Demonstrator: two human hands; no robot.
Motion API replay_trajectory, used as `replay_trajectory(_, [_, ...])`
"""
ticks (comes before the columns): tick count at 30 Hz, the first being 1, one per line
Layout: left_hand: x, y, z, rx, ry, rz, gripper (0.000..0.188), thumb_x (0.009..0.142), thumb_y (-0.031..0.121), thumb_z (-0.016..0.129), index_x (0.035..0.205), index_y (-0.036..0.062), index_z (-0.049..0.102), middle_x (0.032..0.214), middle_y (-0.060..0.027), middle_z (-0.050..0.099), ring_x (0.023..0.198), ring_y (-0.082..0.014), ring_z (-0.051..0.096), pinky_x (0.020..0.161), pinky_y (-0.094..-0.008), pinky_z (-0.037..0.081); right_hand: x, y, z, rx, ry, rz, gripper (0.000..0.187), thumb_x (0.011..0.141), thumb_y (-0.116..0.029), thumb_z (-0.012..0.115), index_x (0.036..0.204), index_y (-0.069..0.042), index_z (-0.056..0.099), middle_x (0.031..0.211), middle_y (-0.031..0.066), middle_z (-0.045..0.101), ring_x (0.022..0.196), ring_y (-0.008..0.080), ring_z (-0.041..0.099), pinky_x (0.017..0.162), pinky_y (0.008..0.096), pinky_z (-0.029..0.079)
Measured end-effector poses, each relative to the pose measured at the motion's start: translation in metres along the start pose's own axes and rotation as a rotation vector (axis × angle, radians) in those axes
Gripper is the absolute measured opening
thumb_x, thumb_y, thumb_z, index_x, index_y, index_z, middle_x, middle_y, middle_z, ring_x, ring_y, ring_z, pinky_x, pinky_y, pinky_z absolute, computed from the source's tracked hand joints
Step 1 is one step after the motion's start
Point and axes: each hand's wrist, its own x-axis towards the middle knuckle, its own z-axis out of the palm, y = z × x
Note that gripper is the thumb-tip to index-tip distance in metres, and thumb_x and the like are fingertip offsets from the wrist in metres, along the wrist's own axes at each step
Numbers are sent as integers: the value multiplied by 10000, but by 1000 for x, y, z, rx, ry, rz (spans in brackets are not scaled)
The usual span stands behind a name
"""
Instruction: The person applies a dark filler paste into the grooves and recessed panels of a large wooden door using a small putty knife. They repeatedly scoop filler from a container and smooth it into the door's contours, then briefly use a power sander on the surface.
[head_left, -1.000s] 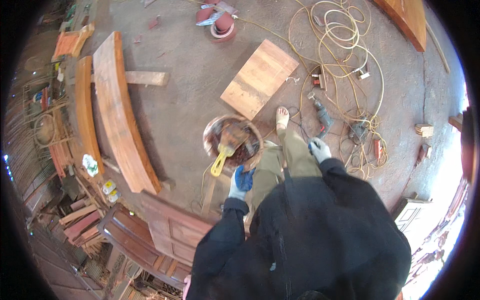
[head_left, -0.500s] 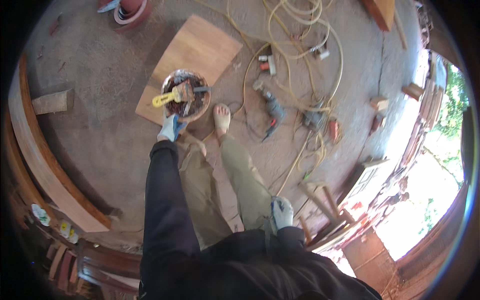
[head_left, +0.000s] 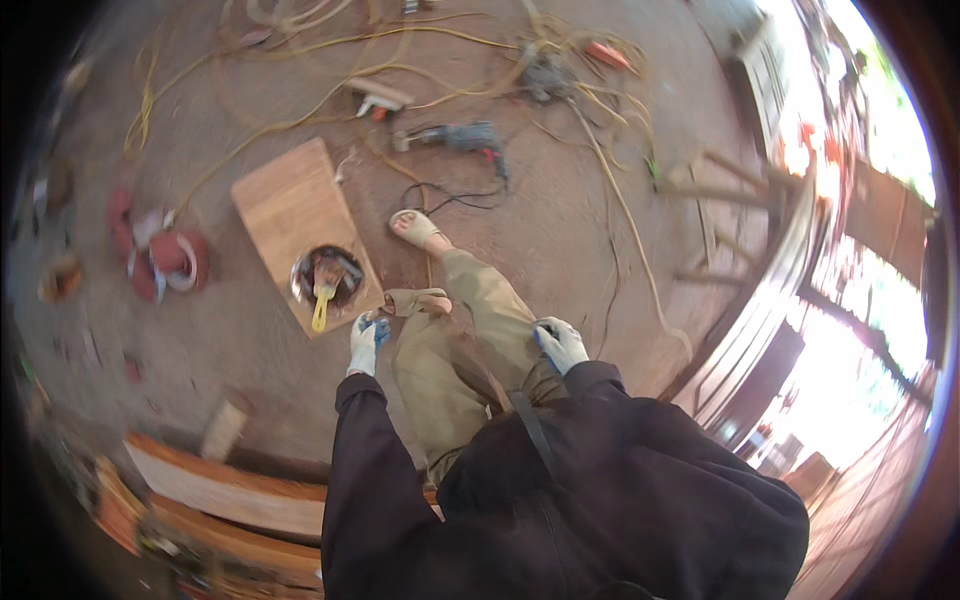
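Note:
A round bowl [head_left: 352, 292] holding dark material stands on the near end of a flat wooden board [head_left: 290, 200]. A yellow-handled scraper [head_left: 321, 312] lies in the bowl, its handle pointing toward me. Beside the bowl, to its lower right, my left hand [head_left: 367, 343] hangs free in a white and blue work glove. Its fingers are loosely bent, and nothing shows in them. Over my right thigh is my right hand [head_left: 562, 344], gloved the same way, fingers slack and without any visible object.
A corded power drill [head_left: 460, 138] and a grey power tool [head_left: 547, 75] lie on the floor ahead. Yellow hoses [head_left: 450, 35] loop across it. Red sanding belts [head_left: 170, 255] rest at left, and wooden planks [head_left: 230, 490] lie at lower left. A wooden frame [head_left: 725, 215] stands at right.
My left hand has come away from the bowl's rim; the bowl now rests on the board. My view has turned, and my right hand has moved forward along my thigh.

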Motion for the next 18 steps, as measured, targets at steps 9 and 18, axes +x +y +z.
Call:
replay_trajectory(9, [-45, 93, 80, 533, 30, 216, 261, 870, 289, 786, 856, 107, 600, 649, 18, 595, 479, -54, 493, 434, -207, 373, -37, 76, 28, 152, 134, 112, 262, 906, -268, 595, 1018, -62, 712, 977, 188, 709, 970, 327, 679, 867, 418, 515])
replay_trajectory(18, [-58, 79, 131, 695, 207, 395, 272, 984, 300, 630, 834, 79, 576, 677, -2, 598, 577, -99, 577, 509, -262, 467, 23, 76, -33, 442, 182, 163, 274, 921, -286, 606, 1003, -45, 709, 878, 125, 713, 814, 232, 669, 756, 367, 514])
